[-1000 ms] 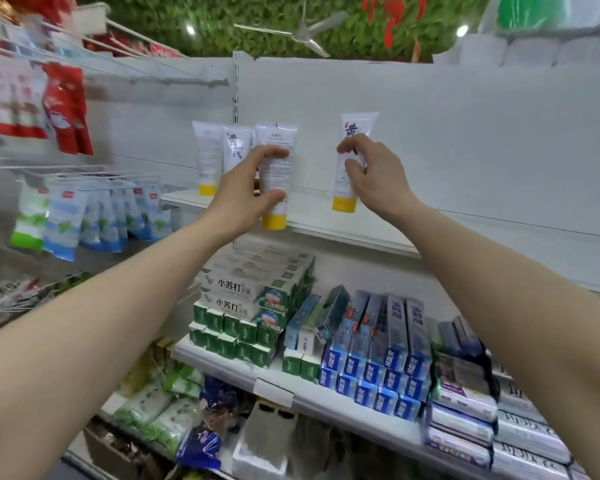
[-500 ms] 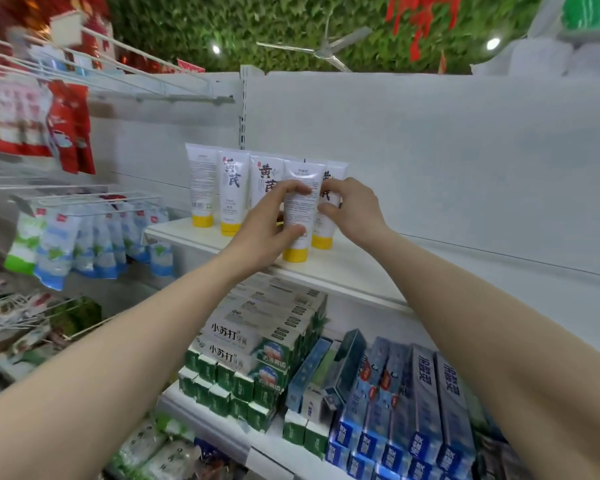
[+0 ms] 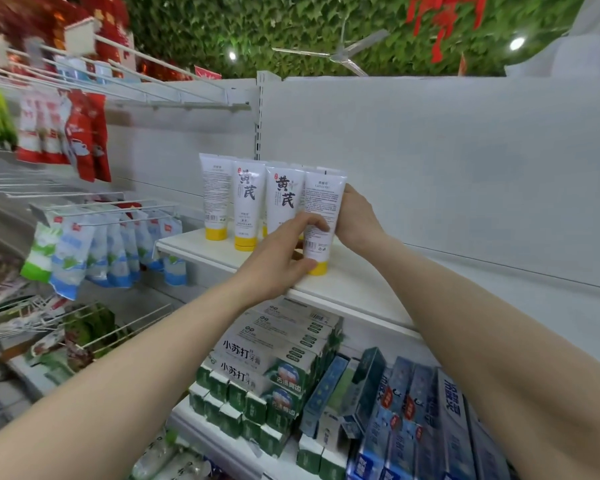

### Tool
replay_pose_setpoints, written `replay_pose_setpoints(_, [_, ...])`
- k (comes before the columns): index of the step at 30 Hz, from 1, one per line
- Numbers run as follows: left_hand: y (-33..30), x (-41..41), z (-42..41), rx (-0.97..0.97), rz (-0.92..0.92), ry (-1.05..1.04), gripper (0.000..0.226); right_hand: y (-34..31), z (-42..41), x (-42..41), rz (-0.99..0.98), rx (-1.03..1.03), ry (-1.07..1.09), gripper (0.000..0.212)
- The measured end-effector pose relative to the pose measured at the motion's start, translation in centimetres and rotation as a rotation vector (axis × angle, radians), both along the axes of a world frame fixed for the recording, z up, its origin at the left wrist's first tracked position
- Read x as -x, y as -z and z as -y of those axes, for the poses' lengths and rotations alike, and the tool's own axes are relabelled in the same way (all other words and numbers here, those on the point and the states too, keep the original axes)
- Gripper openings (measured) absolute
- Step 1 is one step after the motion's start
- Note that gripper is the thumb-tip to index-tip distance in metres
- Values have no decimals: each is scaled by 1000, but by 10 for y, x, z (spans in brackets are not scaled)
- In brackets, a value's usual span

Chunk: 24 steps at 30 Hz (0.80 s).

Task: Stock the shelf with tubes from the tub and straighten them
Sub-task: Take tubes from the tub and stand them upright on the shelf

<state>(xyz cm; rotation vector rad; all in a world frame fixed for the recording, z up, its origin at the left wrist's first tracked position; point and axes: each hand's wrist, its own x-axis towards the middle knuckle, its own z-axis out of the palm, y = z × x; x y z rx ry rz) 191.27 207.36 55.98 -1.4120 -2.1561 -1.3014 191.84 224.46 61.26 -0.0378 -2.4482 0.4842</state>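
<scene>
On shelf (image 3: 354, 289) | both hands grip front tube (image 3: 323, 202) | three tubes (image 3: 246, 202) crowd left

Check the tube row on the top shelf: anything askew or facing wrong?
Facing is mixed: the far-left tube and the tube both hands grip show their fine-print backs, while the two middle tubes show front labels. All stand upright on their yellow caps; nothing tipped.

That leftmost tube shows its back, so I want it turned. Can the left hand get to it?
Probably yes: the left hand holds the front tube, but the leftmost tube stands at the row's end, nothing before it.
</scene>
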Motion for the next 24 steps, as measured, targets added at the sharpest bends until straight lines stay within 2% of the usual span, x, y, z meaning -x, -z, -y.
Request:
replay_pose_setpoints(8, [-3,-2,1,15,37,14,45,3,-16,-18,5,-183,-33,31])
replay_pose_setpoints(12, [1,-6,4,-45,21,-35,42,7,-27,-47,-32,-224,20,45])
replay_pose_setpoints(17, [9,-25,12,-105,-100,-208,45,16,-33,-103,-24,-293,154,44])
replay_pose_setpoints(24, [20,-91,18,-6,-246,-273,48,34,-11,-199,10,-438,272,43])
